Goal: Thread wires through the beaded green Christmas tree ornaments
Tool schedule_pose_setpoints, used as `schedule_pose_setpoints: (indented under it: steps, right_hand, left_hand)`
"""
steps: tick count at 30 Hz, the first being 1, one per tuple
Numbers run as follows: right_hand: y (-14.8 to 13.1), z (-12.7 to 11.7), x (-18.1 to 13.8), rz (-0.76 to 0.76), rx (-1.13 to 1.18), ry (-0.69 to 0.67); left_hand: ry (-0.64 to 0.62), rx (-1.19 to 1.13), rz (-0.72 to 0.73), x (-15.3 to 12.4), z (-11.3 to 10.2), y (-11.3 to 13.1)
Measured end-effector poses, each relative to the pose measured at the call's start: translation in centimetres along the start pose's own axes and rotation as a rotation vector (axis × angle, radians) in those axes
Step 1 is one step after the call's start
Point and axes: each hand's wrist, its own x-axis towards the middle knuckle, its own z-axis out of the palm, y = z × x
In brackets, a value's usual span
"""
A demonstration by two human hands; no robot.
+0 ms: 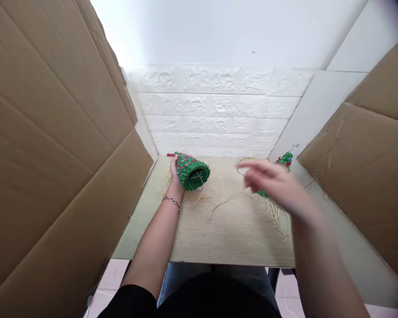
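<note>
Green ruffled material covers the small tree (pixel 186 169) that I watch from my remote post. With the middle of the table (pixel 212 243) as the clock's hub, it is at 11 o'clock, tipped over, its hollow base facing the camera and its narrow end towards 10 o'clock. The left hand (pixel 174 168) is closed round it near that narrow end. The right hand (pixel 273 180), at 2 o'clock, is blurred: one finger stretches towards 9 o'clock, the others look bent, and I cannot tell whether it holds anything.

I judge the outside of the held tree largely dressed: red garland (pixel 189 161) winds round it, and something red juts out at its tip. Its inside looks less settled; thin cords cross the open base and a pale loop (pixel 202 191) hangs out, so I count that part unfinished. At 2 o'clock, partly hidden by the right hand, a second tree (pixel 286 157) carries a clear star (pixel 295 147) and red trim. Pale cords (pixel 274 213) spill at 3 o'clock; I cannot tell whether they belong to it. Loose strands (pixel 219 205) lie uncollected near the hub.
</note>
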Motion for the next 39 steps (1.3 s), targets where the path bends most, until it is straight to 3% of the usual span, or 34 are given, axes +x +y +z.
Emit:
schedule_pose_setpoints:
  steps: [3,4,6,10,13,17,21,25,30,34,39]
  right_hand:
    - [2.0,3.4,0.7,0.09,-0.58,-0.35]
    - [2.7,4.5,0.9,0.094,-0.782,-0.379]
    - [3.8,6.2,1.3,0.037,-0.976,-0.412]
    - [4.9,7.4,2.4,-0.108,-1.058,-0.488]
    - [5.5,7.9,3.3,-0.134,-1.053,-0.512]
    - [6.0,8.1,4.5,-0.115,-1.042,-0.478]
    - [4.9,5.8,6.8,-0.045,-1.034,-0.334]
    - [3.1,2.5,9.8,-0.012,-0.747,0.027]
    - [2.1,1.6,11.8,-0.152,-0.267,0.234]
    - [1.3,2.8,11.8,-0.182,0.162,0.267]
    - [0.4,3.8,11.9,-0.097,0.442,0.287]
  left_hand:
    - [-0.05,-0.012,-0.018,-0.3,-0.2,0.2]
    - [-0.066,-0.009,-0.029,-0.4,-0.2,0.2]
    - [-0.098,-0.012,-0.045,-0.6,-0.2,0.3]
    - [-0.151,-0.035,-0.121,-1.1,0.1,0.5]
    - [-0.167,-0.014,-0.168,-1.5,0.4,0.5]
    - [-0.205,0.031,-0.188,-1.6,0.7,0.5]
    - [-0.237,0.137,-0.176,-1.4,2.2,1.4]
    - [-0.372,0.413,-0.201,-1.7,5.8,3.2]
    - [-0.492,0.562,-0.19,-3.6,9.9,4.0]
    - [-0.554,0.585,-0.255,-3.9,10.2,3.1]
    - [-0.66,0.638,-0.377,-2.6,8.7,2.0]
